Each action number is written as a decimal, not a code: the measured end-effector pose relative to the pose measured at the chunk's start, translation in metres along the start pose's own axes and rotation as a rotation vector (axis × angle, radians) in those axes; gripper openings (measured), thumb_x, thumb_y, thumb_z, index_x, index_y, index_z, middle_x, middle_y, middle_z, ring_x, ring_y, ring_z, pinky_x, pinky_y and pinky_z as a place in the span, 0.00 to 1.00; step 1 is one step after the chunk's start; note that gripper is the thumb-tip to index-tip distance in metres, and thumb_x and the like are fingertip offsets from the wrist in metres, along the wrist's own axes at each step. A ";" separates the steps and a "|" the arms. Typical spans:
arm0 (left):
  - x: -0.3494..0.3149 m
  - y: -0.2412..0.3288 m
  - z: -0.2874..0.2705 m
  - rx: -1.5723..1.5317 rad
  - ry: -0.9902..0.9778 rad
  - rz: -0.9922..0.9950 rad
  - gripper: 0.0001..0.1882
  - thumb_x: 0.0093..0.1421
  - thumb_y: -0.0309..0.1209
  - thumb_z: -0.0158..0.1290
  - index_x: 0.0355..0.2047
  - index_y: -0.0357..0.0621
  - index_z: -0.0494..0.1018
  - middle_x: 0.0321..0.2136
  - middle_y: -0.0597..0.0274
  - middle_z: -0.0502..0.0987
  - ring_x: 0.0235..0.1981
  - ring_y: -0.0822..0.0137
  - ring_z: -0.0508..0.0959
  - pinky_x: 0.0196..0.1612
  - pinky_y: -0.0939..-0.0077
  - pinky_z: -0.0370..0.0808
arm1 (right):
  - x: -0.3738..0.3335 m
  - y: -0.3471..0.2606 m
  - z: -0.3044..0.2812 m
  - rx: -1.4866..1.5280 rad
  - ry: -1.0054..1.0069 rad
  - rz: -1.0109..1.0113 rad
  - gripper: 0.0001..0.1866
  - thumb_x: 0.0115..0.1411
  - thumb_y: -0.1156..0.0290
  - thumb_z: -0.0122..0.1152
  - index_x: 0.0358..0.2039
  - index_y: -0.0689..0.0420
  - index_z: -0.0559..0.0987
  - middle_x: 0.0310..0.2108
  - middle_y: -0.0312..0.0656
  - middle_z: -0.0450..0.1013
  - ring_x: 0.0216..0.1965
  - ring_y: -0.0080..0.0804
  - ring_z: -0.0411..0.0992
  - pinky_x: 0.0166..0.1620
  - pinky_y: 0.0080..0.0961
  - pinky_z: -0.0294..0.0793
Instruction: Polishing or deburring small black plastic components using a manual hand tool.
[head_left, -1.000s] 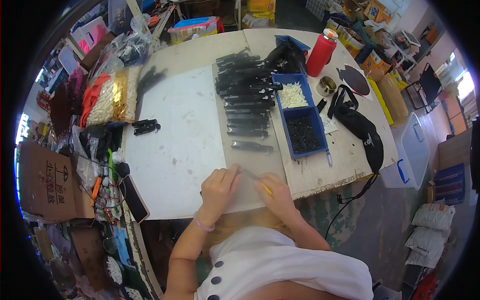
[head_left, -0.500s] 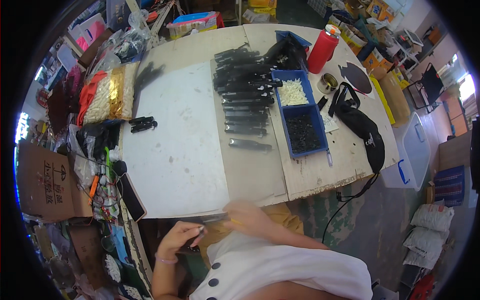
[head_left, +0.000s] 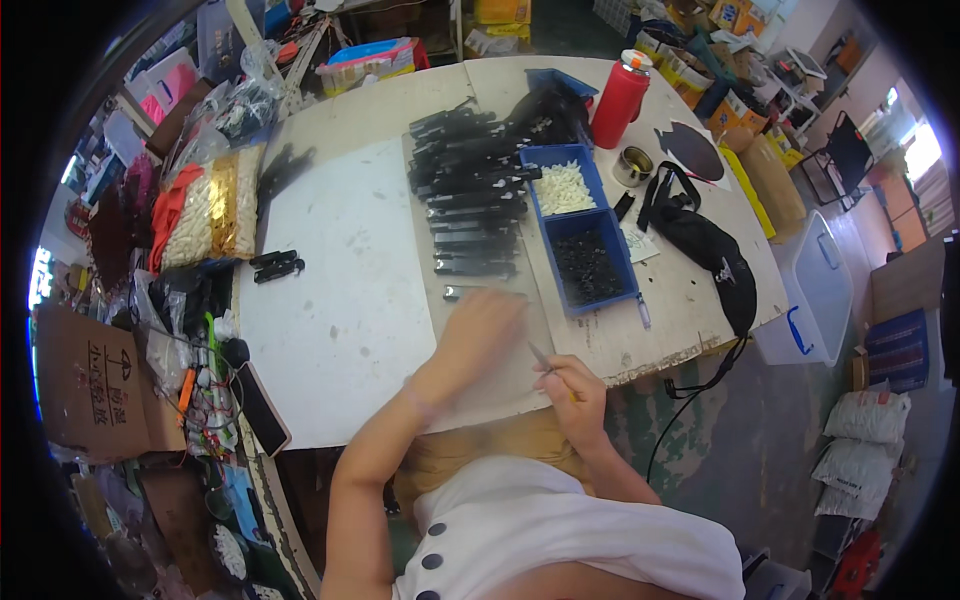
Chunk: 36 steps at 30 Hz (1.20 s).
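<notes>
My left hand (head_left: 482, 328), smeared by motion, is over the near end of a row of slim black parts (head_left: 473, 238). It covers most of the nearest black part (head_left: 453, 293), and whether its fingers grip it cannot be made out. To its right, my right hand (head_left: 577, 400) is closed around a slim pointed metal tool (head_left: 539, 354) whose tip points up and left. A bit of yellow shows at the fingers; the tool's exact kind is unclear. Beyond sit a blue bin of cream-coloured small pieces (head_left: 564, 188) and a blue bin of small black pieces (head_left: 588, 262).
Two black parts (head_left: 276, 266) lie on the white sheet (head_left: 340, 330) at left, near a bag of white pieces (head_left: 207, 212). At right are a red flask (head_left: 620, 100), a metal cup (head_left: 633, 167) and a black pouch (head_left: 700, 240). A phone (head_left: 262, 408) lies along the left edge.
Both hands have moved from in front of my lap up over the table's near edge. The left has reached the nearest black part; the right has shifted right with the pointed tool.
</notes>
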<state>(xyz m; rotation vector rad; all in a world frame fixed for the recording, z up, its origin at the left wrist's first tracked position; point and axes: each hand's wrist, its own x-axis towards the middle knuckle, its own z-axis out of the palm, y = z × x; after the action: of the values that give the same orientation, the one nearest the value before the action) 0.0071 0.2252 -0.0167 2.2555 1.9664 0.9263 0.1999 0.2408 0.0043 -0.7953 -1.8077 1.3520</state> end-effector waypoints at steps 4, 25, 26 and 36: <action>0.029 -0.010 0.025 0.248 -0.157 -0.027 0.14 0.49 0.32 0.54 0.37 0.43 0.72 0.35 0.58 0.72 0.45 0.58 0.68 0.49 0.64 0.62 | -0.002 0.002 -0.011 -0.069 0.078 -0.014 0.11 0.56 0.71 0.53 0.24 0.66 0.76 0.32 0.44 0.72 0.31 0.27 0.70 0.35 0.21 0.68; -0.042 0.025 -0.026 -0.085 0.289 -0.347 0.10 0.49 0.24 0.54 0.35 0.40 0.73 0.21 0.55 0.71 0.24 0.56 0.71 0.28 0.67 0.68 | 0.027 0.021 0.022 -0.432 -0.118 -0.181 0.10 0.53 0.67 0.58 0.29 0.61 0.74 0.32 0.47 0.71 0.34 0.45 0.69 0.36 0.34 0.70; -0.044 0.026 -0.027 -0.054 0.271 -0.360 0.10 0.49 0.25 0.54 0.34 0.40 0.73 0.20 0.54 0.71 0.23 0.55 0.71 0.28 0.66 0.68 | 0.027 0.021 0.023 -0.428 -0.133 -0.196 0.10 0.53 0.67 0.58 0.29 0.61 0.74 0.31 0.47 0.70 0.33 0.45 0.69 0.36 0.35 0.69; -0.117 0.055 -0.092 -1.309 -0.187 -1.034 0.12 0.61 0.32 0.46 0.32 0.34 0.73 0.17 0.69 0.68 0.21 0.80 0.65 0.25 0.87 0.62 | -0.009 0.026 0.039 -0.267 -0.402 -0.615 0.11 0.49 0.67 0.63 0.24 0.59 0.72 0.26 0.42 0.68 0.30 0.40 0.68 0.32 0.32 0.68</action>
<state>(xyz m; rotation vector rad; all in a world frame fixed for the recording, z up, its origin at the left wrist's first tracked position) 0.0128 0.0742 0.0315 0.4963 1.3335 1.1548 0.1734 0.2197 -0.0292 -0.0525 -2.3232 0.9097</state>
